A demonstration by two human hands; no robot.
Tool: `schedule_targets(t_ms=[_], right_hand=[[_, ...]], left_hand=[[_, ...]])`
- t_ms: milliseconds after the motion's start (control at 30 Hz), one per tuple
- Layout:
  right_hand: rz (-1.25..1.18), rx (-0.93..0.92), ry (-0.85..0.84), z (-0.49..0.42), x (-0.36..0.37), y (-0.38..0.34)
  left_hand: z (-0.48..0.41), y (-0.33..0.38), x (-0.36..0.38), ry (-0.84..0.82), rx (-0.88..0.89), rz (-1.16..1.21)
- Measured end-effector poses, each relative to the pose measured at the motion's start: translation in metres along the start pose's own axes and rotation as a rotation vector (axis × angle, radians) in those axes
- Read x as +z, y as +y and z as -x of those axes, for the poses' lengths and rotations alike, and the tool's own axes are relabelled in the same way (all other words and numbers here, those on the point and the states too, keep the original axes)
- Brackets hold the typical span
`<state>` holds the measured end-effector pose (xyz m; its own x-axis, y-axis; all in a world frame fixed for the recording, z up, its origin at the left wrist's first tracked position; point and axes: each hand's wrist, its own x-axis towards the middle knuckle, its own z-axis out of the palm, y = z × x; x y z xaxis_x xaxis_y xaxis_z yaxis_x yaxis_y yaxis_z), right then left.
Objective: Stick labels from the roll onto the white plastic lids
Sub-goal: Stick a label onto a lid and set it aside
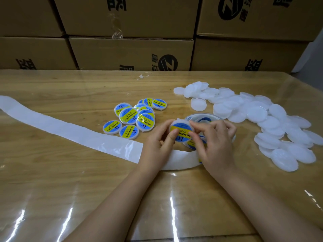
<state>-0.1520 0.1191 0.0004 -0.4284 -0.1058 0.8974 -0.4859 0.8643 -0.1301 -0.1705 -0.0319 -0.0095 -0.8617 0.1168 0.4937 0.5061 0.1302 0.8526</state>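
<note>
Lid handling comes first: it looks like a thin disc of white plastic, probably light, slightly springy and slick at the rim, so take it by the edge and keep the face free for pressing. You have it raised just above the counter, near the middle and in front of the roll. Your left hand grasps its left rim, thumb lying on the face. Your right hand pinches the right side, fingertips down on the label. The label is likely thin and tacky, and could crease if rubbed unevenly. Being round, the lid has no long axis. Its face tilts up toward you, and the label's yellow band runs from the far left to the near right, with the print upside down to you. Labelled lids lie toward the far edge, and blank lids toward the right edge.
</note>
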Motion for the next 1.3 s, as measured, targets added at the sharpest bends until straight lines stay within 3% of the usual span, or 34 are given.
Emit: schedule_targets(t_ms=[133,367,600,867,1100,1300], right_hand=[[-0.013,0.001,-0.007,0.0005,-0.0013,0.0000],[-0.021,0.002,-0.096,0.0006,0.0002,-0.0024],[-0.041,0.046,-0.034,-0.0011,-0.0024,-0.0035],[-0.073,0.089,-0.168,-0.0001,-0.0036,-0.0046],[-0.068,0.105,-0.058,-0.0041,-0.0077,-0.0017],[-0.050,0.130,-0.168,-0.0019,-0.0073,-0.0028]], left_hand=[[0.0022,0.0018,0.0016,-0.014,0.101,-0.140],[0.0008,-0.0011,-0.0031,-0.018,0.022,-0.047],[0.0029,-0.0026,-0.0011,-0.028,0.104,-0.131],[0.0022,-0.0023,-0.0013,-0.044,-0.020,0.032],[0.0054,-0.0024,0.0015,-0.091,-0.035,-0.023],[0.0028,-0.0007,-0.0002,-0.073,-0.088,0.046]])
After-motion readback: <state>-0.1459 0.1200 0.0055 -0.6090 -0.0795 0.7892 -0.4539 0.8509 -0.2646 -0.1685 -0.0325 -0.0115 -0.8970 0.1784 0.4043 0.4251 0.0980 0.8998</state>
